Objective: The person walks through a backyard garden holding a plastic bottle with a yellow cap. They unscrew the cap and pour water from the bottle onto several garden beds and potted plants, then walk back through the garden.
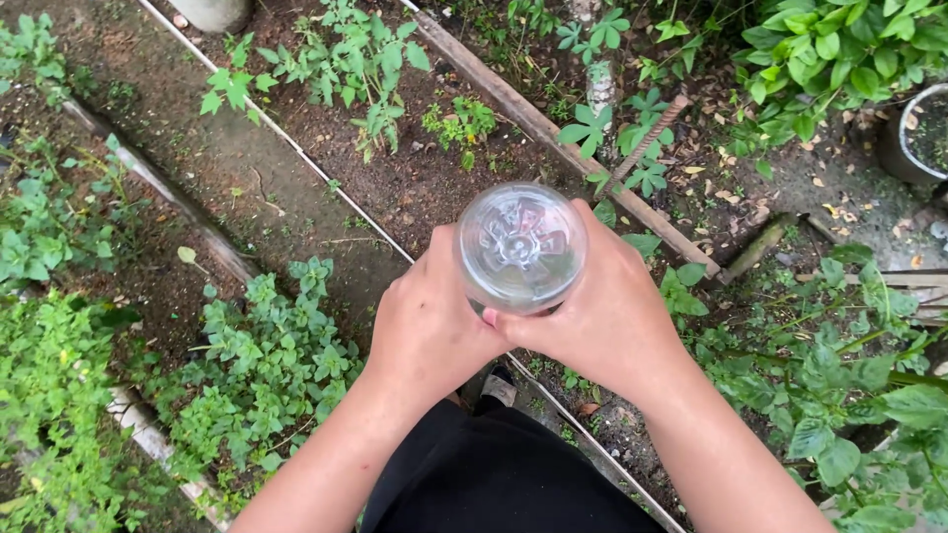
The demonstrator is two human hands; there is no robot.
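Observation:
A clear plastic bottle (519, 247) is held out in front of me, its ridged round bottom facing the camera. My left hand (425, 331) wraps its left side. On the right side my right hand (612, 311) grips it, fingers curled under. Both hands are at mid-frame, above a garden bed. The bottle's neck and cap are hidden behind the bottom and my hands. Below my arms shows black clothing (494, 474).
Soil beds with leafy green plants (267, 365) lie left and right. A thin white pipe (296, 148) runs diagonally across the ground. A wooden plank (553, 133) edges the far bed. A pot (923, 128) stands at the upper right, and a rusty ribbed rod (652, 133) leans near it.

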